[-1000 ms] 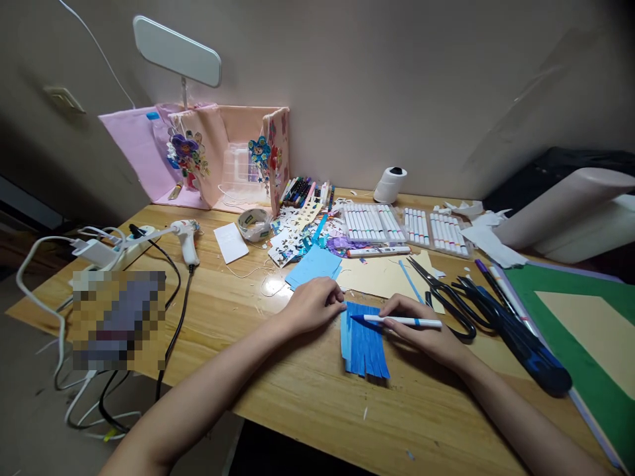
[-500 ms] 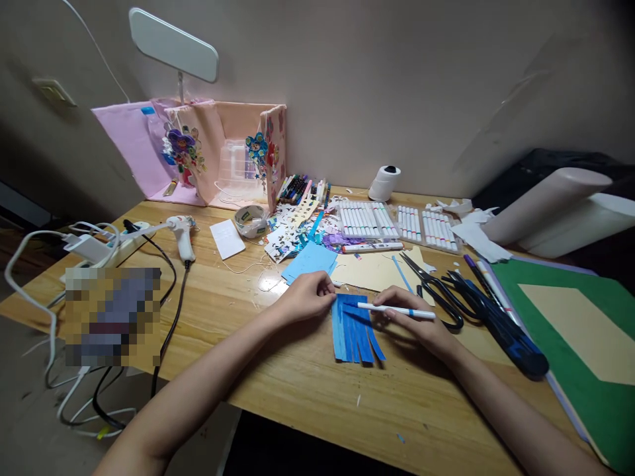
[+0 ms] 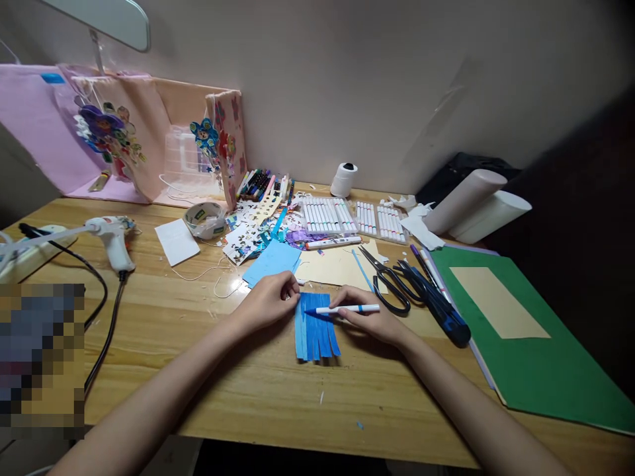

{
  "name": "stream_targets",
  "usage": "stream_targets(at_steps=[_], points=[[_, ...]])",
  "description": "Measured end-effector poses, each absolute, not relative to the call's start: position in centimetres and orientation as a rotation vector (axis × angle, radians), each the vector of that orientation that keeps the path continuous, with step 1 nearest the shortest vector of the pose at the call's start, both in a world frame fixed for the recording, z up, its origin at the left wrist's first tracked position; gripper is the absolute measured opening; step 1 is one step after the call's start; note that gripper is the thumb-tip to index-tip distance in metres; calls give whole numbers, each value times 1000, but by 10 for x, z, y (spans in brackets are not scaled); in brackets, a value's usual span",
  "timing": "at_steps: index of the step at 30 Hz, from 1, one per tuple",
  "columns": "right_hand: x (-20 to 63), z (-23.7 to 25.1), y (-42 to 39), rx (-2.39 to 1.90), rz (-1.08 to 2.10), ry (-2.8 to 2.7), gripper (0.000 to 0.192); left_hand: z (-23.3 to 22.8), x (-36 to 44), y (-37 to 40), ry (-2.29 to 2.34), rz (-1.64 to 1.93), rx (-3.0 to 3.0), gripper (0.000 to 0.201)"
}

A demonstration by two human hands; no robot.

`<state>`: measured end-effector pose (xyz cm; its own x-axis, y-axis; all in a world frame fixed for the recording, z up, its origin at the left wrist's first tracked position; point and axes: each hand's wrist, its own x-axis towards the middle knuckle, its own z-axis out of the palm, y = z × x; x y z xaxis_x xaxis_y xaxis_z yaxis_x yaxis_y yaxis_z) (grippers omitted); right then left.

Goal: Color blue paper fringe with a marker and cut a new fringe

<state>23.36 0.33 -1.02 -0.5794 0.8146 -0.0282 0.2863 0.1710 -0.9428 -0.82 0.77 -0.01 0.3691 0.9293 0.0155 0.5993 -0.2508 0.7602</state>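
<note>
A piece of blue paper [image 3: 317, 324], cut into strips along its near edge, lies on the wooden table. The fingers of my left hand [image 3: 270, 297] are curled closed at its upper left corner; the fingertips hide the exact contact. My right hand [image 3: 370, 314] is closed round a white marker [image 3: 354, 309] with a blue band. Its blue tip points left and rests over the paper. Darker blue covers most of the paper, while the strips on the left are lighter.
Light blue sheets [image 3: 272, 261] and a cream sheet [image 3: 327, 266] lie beyond my hands. Black scissors [image 3: 389, 281] and a green mat [image 3: 526, 370] are on the right. A tape roll [image 3: 204, 220] and glue gun [image 3: 115, 244] are on the left, marker sets [image 3: 330, 216] behind.
The view has swung right, so everything sits farther left. The marker tip has shifted a little across the paper toward its lighter left side. Both hands keep their hold.
</note>
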Motion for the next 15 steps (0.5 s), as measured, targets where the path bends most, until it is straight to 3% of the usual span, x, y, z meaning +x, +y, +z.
stream_targets(at_steps=[15], points=[[232, -9, 4, -1051, 1453, -1874, 19, 3, -8, 8, 1326, 558, 2044, 13]])
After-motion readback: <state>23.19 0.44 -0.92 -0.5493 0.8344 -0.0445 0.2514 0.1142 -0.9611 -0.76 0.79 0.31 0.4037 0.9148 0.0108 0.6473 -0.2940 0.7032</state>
